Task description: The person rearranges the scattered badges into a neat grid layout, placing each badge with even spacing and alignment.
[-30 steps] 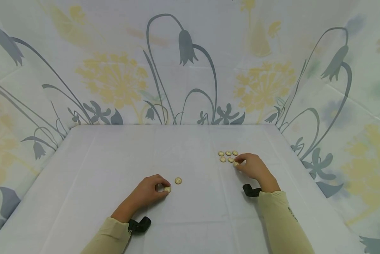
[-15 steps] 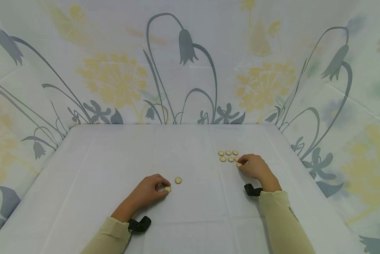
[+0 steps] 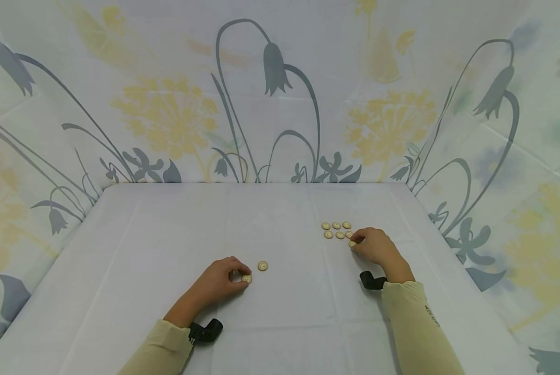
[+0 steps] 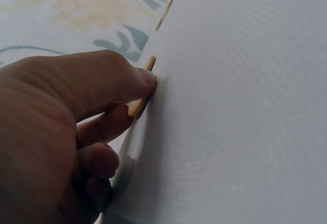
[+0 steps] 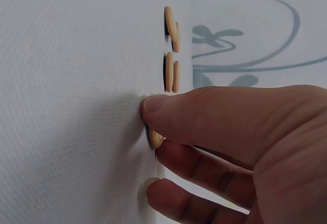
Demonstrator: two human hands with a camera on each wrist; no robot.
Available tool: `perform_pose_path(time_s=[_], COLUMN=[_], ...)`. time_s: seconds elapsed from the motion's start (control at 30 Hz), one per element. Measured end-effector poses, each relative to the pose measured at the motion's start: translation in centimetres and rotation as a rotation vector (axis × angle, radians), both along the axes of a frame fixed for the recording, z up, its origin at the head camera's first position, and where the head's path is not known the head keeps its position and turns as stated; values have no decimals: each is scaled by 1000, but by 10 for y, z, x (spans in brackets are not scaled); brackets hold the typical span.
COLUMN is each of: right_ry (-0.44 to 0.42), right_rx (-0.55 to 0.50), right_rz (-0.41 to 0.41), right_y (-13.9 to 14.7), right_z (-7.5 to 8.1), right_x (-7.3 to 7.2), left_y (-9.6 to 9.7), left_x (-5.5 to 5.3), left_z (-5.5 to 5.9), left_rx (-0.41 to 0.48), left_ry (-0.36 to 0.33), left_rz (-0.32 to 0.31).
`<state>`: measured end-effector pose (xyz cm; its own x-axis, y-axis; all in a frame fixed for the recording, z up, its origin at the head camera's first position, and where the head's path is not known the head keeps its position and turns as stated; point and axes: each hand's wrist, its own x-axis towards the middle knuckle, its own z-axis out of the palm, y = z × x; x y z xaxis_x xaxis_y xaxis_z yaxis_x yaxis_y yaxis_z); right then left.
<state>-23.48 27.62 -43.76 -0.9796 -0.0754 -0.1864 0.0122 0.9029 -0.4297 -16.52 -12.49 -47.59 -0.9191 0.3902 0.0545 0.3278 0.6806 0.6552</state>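
My left hand [image 3: 224,279] pinches a round, pale wooden disc [image 3: 246,279] between thumb and forefinger, low at the white cloth. Another disc [image 3: 263,266] with dark marks on its face lies just beyond those fingertips. To the right, my right hand [image 3: 374,247] holds a disc [image 5: 156,138] by thumb and forefinger. Beyond the right fingertips, several like discs lie in two short rows; a back-row disc [image 3: 336,225] and a front-row disc [image 3: 328,235] show fully. The front row's right-hand disc [image 3: 348,235] is partly covered by the fingers.
White cloth covers the table [image 3: 280,323]. A flower-printed fabric wall [image 3: 280,120] rises at the back and both sides. Each wrist carries a small black camera, the left one [image 3: 207,332] and the right one [image 3: 371,281] close above the cloth.
Over the first half second my right hand shifted slightly right with its disc, and the front row's right-hand disc came into view. My left hand stayed still. Since then nothing visibly differs.
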Motion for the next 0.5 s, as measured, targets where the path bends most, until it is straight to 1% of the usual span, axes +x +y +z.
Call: perform_pose_path(time_s=[0.23,0.5], right_ry=[5,9], right_rx=[8,22], right_rz=[4,3], right_y=[0,0], right_z=[0,-1], right_x=[1,0], left_y=[0,1], left_x=[0,0], left_z=[1,0], left_rx=[0,1], left_ry=[10,-8], left_rz=[-4,10])
